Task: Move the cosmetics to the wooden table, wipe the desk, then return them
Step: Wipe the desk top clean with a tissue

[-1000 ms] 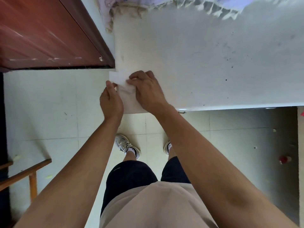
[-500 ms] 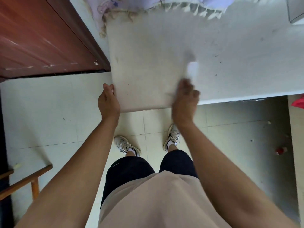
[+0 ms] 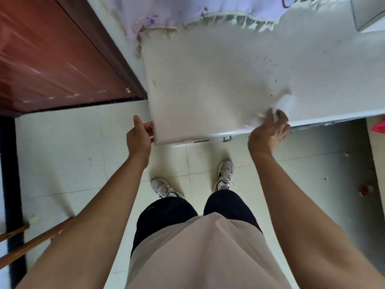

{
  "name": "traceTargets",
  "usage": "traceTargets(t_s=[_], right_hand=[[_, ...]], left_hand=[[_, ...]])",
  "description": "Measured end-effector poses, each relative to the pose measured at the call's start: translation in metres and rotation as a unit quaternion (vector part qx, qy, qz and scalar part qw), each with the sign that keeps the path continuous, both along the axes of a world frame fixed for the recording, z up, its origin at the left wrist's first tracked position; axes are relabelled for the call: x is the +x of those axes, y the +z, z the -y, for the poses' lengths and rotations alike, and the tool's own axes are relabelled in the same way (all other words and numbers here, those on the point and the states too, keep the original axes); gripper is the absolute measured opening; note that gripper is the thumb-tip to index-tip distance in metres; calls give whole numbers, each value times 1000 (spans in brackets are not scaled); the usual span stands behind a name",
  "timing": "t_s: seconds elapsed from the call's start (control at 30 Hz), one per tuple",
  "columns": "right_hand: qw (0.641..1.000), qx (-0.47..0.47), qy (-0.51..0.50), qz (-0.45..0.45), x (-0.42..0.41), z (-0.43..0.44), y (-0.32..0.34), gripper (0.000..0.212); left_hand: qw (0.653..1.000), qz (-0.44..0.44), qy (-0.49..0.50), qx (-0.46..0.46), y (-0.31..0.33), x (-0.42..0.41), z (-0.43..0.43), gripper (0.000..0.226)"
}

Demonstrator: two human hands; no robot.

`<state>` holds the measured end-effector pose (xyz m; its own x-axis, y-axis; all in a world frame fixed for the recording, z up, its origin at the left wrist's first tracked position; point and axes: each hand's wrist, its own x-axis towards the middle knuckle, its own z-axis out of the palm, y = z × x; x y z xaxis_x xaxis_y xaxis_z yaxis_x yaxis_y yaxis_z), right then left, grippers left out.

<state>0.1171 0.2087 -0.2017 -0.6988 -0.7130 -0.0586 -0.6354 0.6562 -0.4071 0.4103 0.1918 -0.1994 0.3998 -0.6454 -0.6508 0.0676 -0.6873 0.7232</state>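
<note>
Left hand (image 3: 139, 136) at near left corner of desk (image 3: 208, 80), touching its edge, fingers loosely bent, nothing held. Right hand (image 3: 268, 133) at near edge further right, blurred, fingers curled on wipe (image 3: 286, 102) against desk top.

One counter (image 3: 208, 80). Two hands: left hand (image 3: 138, 138), right hand (image 3: 268, 134). One wipe (image 3: 286, 102), blurred. Two shoes: left shoe (image 3: 164, 187), right shoe (image 3: 225, 174). One red panel (image 3: 52, 59). One lilac cloth (image 3: 166, 11). One grey box (image 3: 368, 11), top corner. Two wooden rails (image 3: 35, 243), low left. One red scrap (image 3: 365, 190) on the floor (image 3: 62, 153).
</note>
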Motion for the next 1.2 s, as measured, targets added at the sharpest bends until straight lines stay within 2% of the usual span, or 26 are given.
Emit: traceTargets(t_s=[0.07,0.1,0.17,0.23,0.3,0.4,0.5,0.57,0.63,0.67,0.73,0.8,0.87,0.97,1.07,1.13,1.2], right_hand=[[995,79,36,-48,4,-18,-7,68],[993,87,55,-55,16,-22,-9,70],[982,73,167,-52,56,-21,-11,65],[950,30,310,18,86,-6,-4,53],[923,-14,371,101,95,16,5,42],[937,-69,331,83,77,50,20,41],[978,-93,185,9,29,80,23,47],[995,0,92,-42,-10,88,15,51],[991,119,36,-49,-26,79,6,54],[987,150,31,-47,-23,70,2,56],[983,150,85,-60,1,55,-4,61],[973,113,193,-63,38,51,-8,66],[941,91,324,-32,84,51,-5,69],[885,57,462,28,150,46,1,54],[868,44,484,98,182,53,7,41],[871,48,456,175,180,64,14,38],[888,-8,408,213,162,76,23,41]], left_hand=[[1000,-3,3,-3,0,0,-1,63],[1000,-3,2,-3,1,0,-1,62],[1000,0,-4,0,1,1,0,62],[1000,1,-13,1,1,2,1,61],[1000,-2,-23,0,1,3,1,62],[999,-15,-41,-3,-1,8,-1,63],[998,-28,-62,-4,-3,11,-2,61],[997,-27,-69,-7,-3,12,-3,55],[997,-25,-72,-8,-2,12,-4,49],[997,-26,-72,-8,-2,12,-4,48],[997,-30,-66,-7,-4,13,-4,48],[998,-32,-61,-7,-4,13,-3,51],[998,-40,-51,-4,-4,14,-3,55],[997,-71,-37,16,-4,18,-3,61],[993,-115,-16,29,-3,25,-5,62],[990,-135,-12,36,-3,29,-7,64],[989,-140,-23,40,-6,32,-8,65]])
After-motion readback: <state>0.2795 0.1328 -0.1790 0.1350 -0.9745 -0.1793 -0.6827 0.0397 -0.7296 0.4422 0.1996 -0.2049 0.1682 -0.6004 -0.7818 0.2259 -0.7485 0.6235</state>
